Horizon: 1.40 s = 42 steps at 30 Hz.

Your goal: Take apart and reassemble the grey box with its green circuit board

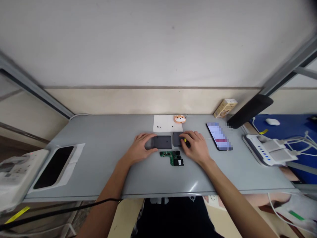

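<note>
One dark case (162, 142) in the grasp of the left hand (140, 147), a yellow-ended tool (185, 140), part-hidden, in the right hand (196, 146).

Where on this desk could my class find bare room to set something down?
Widest: between the dark-screened device and the left hand. Another lies between the right forearm and the power strip, nearer than the lit phone. A small one separates the green circuit board from the desk's near edge. Crowded: left hand to right hand, around the dark case.

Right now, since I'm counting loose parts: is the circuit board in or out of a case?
Out: the circuit board lies uncovered on the table, its green surface showing.
</note>
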Each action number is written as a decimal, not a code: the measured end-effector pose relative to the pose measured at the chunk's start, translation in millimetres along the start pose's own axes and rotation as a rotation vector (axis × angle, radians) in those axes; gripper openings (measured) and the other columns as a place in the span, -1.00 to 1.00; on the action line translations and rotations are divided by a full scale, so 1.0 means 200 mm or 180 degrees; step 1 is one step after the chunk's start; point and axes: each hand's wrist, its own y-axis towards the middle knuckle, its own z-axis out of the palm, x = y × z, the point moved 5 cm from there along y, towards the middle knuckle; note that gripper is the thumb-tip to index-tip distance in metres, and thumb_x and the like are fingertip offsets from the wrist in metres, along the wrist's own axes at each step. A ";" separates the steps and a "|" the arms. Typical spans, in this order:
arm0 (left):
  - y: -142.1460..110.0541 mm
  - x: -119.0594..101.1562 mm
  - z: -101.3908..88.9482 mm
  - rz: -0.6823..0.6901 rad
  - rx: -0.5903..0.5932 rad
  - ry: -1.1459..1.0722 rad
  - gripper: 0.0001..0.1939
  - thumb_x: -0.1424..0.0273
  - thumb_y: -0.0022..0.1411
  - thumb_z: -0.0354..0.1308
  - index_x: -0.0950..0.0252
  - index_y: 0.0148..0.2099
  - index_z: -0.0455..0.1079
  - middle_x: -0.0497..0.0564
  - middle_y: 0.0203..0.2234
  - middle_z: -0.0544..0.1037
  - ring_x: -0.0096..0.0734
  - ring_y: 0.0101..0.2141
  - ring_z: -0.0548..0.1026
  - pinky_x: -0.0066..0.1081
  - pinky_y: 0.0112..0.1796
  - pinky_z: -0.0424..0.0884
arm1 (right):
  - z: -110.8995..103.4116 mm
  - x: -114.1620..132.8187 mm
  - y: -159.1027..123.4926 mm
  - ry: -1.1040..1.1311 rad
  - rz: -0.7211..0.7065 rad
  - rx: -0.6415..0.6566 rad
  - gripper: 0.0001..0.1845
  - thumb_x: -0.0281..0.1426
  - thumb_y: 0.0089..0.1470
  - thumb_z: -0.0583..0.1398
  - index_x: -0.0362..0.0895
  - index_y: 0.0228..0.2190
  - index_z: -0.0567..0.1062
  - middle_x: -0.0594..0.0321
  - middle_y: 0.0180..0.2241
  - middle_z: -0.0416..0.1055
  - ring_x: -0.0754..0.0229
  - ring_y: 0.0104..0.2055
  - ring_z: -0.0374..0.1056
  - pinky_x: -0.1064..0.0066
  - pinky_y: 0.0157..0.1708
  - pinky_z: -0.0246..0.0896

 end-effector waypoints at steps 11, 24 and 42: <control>0.00 0.02 -0.01 -0.0072 -0.0029 -0.0004 -0.45 0.19 0.29 0.30 0.07 0.28 0.34 0.02 0.15 0.49 -0.09 0.18 0.33 -0.04 0.23 0.19 | 0.04 0.04 -0.01 0.0145 -0.0146 0.0143 -0.75 -0.31 0.30 0.15 -0.03 -0.08 0.58 0.11 0.04 0.49 0.01 -0.03 0.38 0.15 -0.05 0.24; -0.01 0.04 -0.01 -0.0174 0.0000 0.0030 -0.37 0.16 0.26 0.32 0.05 0.33 0.28 0.03 0.20 0.44 -0.07 0.23 0.28 -0.04 0.27 0.16 | 0.02 0.00 0.00 0.0054 0.0055 -0.0018 -0.71 -0.32 0.30 0.15 -0.02 -0.01 0.56 0.12 0.10 0.48 -0.01 -0.02 0.37 0.13 -0.05 0.23; 0.00 0.03 -0.02 -0.0191 -0.0038 0.0087 -0.33 0.08 0.31 0.25 0.11 0.38 0.23 0.10 0.22 0.43 -0.04 0.23 0.28 -0.03 0.24 0.17 | -0.04 0.01 -0.04 0.0072 0.0056 0.0117 -0.75 -0.38 0.28 0.14 -0.04 -0.07 0.57 0.14 0.08 0.50 -0.01 -0.04 0.39 0.10 -0.03 0.26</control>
